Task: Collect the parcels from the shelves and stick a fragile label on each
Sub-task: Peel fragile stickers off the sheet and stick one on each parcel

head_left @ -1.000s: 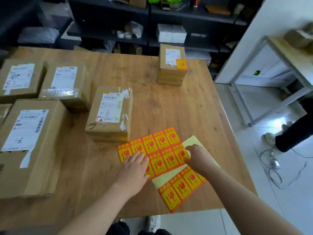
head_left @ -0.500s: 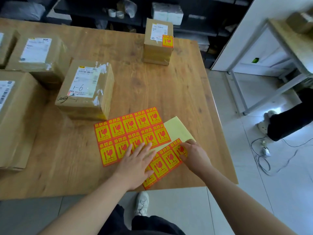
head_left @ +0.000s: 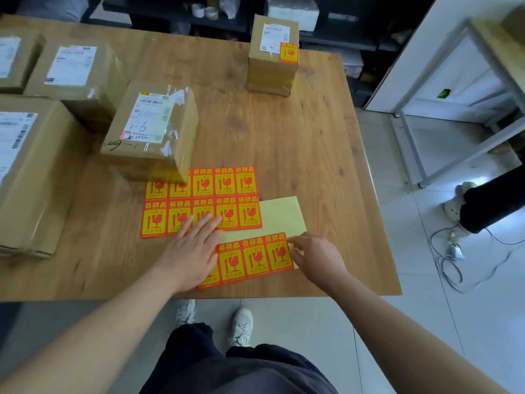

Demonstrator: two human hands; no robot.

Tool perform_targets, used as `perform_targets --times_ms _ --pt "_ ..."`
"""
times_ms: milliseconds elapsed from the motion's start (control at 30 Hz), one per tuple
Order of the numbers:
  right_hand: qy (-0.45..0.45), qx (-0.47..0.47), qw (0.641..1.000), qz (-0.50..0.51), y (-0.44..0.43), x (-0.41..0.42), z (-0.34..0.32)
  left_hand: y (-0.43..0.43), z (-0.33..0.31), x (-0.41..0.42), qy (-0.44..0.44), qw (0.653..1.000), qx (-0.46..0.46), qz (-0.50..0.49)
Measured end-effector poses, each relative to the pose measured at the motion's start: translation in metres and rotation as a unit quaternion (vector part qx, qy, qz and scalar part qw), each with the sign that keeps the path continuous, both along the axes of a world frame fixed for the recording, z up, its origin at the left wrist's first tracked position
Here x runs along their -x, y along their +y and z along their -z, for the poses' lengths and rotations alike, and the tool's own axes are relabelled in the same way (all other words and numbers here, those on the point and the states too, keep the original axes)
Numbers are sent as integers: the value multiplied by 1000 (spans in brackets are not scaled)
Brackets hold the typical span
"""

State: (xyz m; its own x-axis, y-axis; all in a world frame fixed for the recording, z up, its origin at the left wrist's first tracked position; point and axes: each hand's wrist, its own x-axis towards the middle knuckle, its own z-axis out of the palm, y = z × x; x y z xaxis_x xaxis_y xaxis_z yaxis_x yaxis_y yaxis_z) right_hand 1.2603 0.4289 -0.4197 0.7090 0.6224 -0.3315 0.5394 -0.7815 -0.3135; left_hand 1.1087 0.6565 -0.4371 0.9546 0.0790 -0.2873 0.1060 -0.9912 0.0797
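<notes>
Labels (head_left: 224, 183) lie on wooden table (head_left: 298, 143) (shelves (head_left: 170, 20) behind).

Your single camera rides on your head, facing forward and steeply down over the light brown wooden table (head_left: 298, 132). It sits close: your left grip (head_left: 190, 251) and right grip (head_left: 318, 257) land just below centre, your white lace-up shoes (head_left: 241, 325) at 6 o'clock, dark shelving (head_left: 341, 41) at 12 o'clock, grey tiled floor (head_left: 426, 308) toward 4 o'clock.
</notes>
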Motion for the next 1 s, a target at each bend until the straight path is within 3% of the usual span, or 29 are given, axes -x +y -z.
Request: perform_targets --times_ms 367,633,1000 --pt "-11 -89 995 44 11 -7 19 -33 14 -33 44 998 18 -30" --pt "41 -104 989 94 14 -12 20 -32 13 -35 55 998 26 -31" --pt "25 -95 992 80 12 -17 22 -32 5 -41 48 998 23 -30"
